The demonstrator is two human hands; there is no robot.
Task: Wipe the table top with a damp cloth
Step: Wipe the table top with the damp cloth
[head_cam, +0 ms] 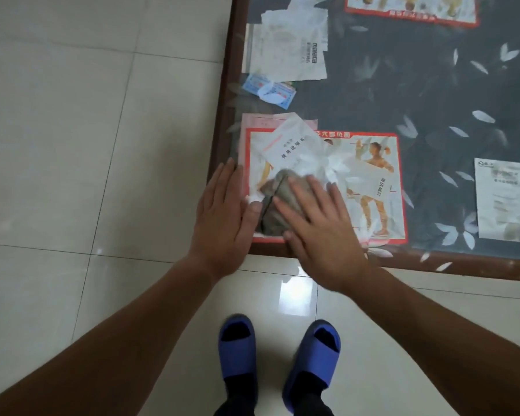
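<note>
The cloth (278, 202) is grey and bunched into a lump. It sits near the front left corner of the table top (403, 94). The right hand (318, 232) lies flat on it with fingers spread. The left hand (222, 214) rests flat at the table's left edge, fingers together, thumb touching the cloth. The top is dark and shiny, with papers (288, 46) and a red-edged poster (379, 181) lying flat in it. The floor (72, 145) has pale tiles. I cannot tell which way the lumpy cloth points.
</note>
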